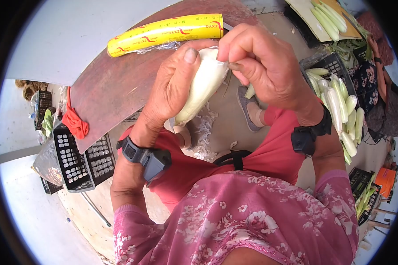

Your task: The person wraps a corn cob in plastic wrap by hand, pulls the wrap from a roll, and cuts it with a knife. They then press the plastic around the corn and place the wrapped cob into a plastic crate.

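My left hand (174, 81) is closed around a pale green-white, tapered vegetable (202, 86), its thumb lying along the upper end. Glossy clear cling film (220, 63) appears to cover that upper end. There my right hand (265, 62) pinches with thumb and forefinger at what looks like the film's edge. Just beyond both hands, a yellow roll of cling film (166, 34) with red and black print lies on the reddish table (119, 88). Crumpled clear film sticks out from under the roll.
To the right stands a black crate (336, 66) heaped with similar pale vegetables (336, 106); more lie on a board (349, 28) behind it. Another person (384, 88) is at the right edge. Black crates (82, 159) and a red cloth (75, 121) are at the left. Film scraps (203, 132) litter the floor.
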